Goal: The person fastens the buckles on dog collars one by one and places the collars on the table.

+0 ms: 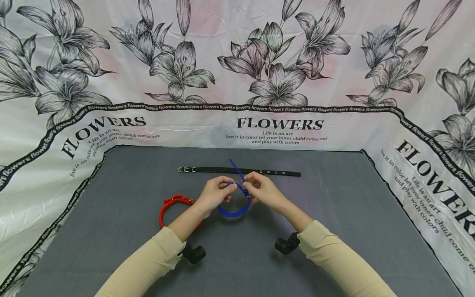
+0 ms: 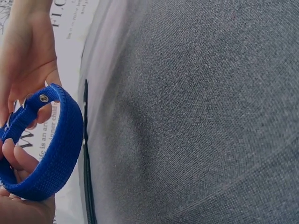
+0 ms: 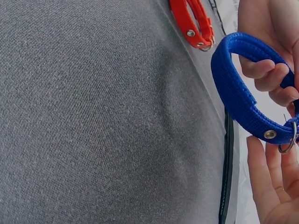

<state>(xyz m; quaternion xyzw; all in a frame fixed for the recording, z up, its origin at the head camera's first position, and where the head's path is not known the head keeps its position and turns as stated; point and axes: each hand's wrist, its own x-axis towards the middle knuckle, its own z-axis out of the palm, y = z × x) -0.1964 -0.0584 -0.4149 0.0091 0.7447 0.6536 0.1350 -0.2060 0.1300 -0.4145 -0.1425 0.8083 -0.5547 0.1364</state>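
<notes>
A blue pet collar [image 1: 233, 214], bent into a loop, is held up between both hands, its free strap end [image 1: 236, 168] pointing up and away. My left hand [image 1: 215, 193] grips the band on the left side, fingers curled on it in the right wrist view. On the other side, my right hand [image 1: 264, 190] pinches the strap by the buckle with thumb and forefinger, the remaining fingers looser below. A metal eyelet [image 3: 269, 134] and a D-ring [image 3: 287, 142] show on the collar in the right wrist view; the buckle is mostly hidden by fingers.
A red collar [image 1: 162, 213], fastened in a loop, lies left, partly behind the left forearm. A black collar [image 1: 219, 169] with eyelets lies stretched flat beyond the hands. The grey cloth table [image 1: 334, 198] meets a flower-print sheet [image 1: 208, 128] at its back and sides.
</notes>
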